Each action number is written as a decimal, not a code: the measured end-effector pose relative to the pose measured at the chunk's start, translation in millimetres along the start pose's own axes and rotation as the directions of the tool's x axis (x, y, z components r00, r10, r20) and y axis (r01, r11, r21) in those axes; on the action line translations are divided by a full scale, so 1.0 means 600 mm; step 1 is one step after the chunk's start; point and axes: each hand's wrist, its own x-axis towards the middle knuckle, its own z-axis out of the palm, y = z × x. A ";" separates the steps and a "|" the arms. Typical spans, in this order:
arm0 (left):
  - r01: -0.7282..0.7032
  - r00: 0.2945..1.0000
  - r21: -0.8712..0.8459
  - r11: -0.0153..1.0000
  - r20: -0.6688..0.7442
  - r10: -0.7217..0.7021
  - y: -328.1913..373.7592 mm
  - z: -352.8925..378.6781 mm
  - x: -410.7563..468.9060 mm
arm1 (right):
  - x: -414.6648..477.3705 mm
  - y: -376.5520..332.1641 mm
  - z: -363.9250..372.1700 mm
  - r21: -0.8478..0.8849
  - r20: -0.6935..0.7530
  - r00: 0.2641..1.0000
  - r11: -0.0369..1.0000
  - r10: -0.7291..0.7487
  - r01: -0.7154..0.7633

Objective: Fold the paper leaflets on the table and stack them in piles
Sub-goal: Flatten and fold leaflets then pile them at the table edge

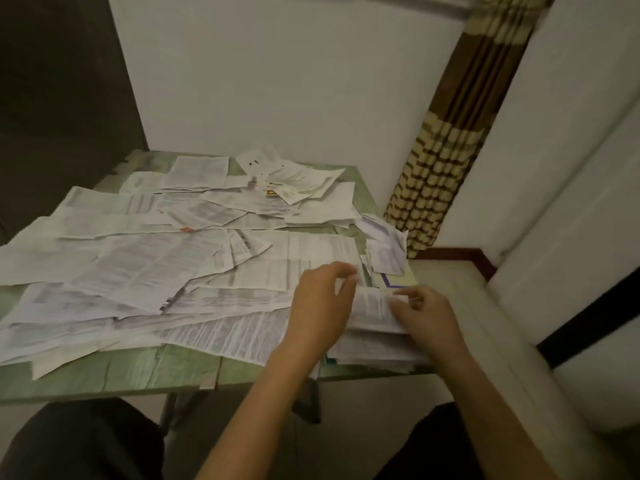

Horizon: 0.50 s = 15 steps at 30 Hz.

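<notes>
A: Grip?
B: Right hand (426, 317) pinched the leaflet (374, 310) over the near-right pile (374, 353). Left hand (322, 306) was curled beside it, hold unclear.
A: Risk?
B: One-sided pinch; the fold could've sprung open or skewed.

table (138, 368): 1 | loose leaflets (156, 265), left to far right: more than 15, overlapping, exact count unclear | folded leaflet (374, 306), near right: 1 | pile (374, 351) beneath it: 1, sheet count unreadable | hands: 2, left hand (322, 306), right hand (427, 318) | curtain (450, 150), far right: 1
</notes>
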 end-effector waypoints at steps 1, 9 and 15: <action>0.016 0.999 0.071 0.997 0.049 -0.020 -0.010 0.011 -0.001 | -0.003 0.010 0.008 -0.056 -0.003 0.999 0.998 -0.033 0.032; -0.083 0.976 0.457 0.885 0.216 -0.020 -0.020 0.041 -0.012 | -0.012 0.029 0.034 -0.459 -0.097 0.965 0.871 -0.243 0.174; -0.142 0.960 0.514 0.846 0.279 -0.007 -0.019 0.039 -0.007 | -0.012 0.045 0.039 -0.503 -0.119 0.945 0.839 -0.305 0.207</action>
